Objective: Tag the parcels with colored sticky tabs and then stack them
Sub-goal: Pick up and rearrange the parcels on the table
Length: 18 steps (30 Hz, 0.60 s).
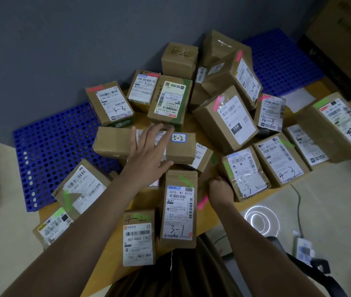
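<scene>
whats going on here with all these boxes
A person is sorting a crowd of cardboard parcels on a wooden table. Their left hand lies open with fingers spread on the parcel marked 5-2. The right hand is curled beside the 3-1 parcel; what it grips is hidden. Many parcels already carry green or pink tabs, and they lie mostly spread out rather than neatly stacked.

Head view looks steeply down, close over the parcel-covered table (213,213).
</scene>
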Available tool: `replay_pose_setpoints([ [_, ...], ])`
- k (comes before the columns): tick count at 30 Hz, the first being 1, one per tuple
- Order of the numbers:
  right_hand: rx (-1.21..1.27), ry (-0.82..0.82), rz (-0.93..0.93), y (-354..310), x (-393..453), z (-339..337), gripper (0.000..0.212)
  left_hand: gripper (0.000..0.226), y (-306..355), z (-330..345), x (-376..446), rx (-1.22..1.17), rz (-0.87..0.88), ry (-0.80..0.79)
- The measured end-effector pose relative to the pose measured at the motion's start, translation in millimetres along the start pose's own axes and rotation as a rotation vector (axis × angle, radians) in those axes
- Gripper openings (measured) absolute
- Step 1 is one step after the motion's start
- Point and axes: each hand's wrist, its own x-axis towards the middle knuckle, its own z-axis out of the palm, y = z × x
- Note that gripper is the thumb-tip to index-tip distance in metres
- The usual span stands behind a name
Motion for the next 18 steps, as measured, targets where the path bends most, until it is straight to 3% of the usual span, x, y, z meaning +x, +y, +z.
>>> replay_pose_setpoints([
  [8,0.021,0.049,-0.033,0.0,1.2,-6.4,0.021,0.074,4.5,1.7,-3.8,-0.022,-0.02,0.002],
  [12,0.398,0.422,-0.019,-4.4,-8.4,-14.3,0.012,0.064,10.4,1.2,-2.8,-0.077,0.01,0.089],
  [15,0.681,0.73,-0.037,-11.9,-24.6,-40.1,0.013,0.037,23.6,-3.7,0.6,-0.153,-0.004,0.213],
  [18,0.912,0.86,-0.067,-22.4,-35.7,-75.8,0.02,0.018,38.6,-11.1,8.2,-0.329,-0.054,0.16],
])
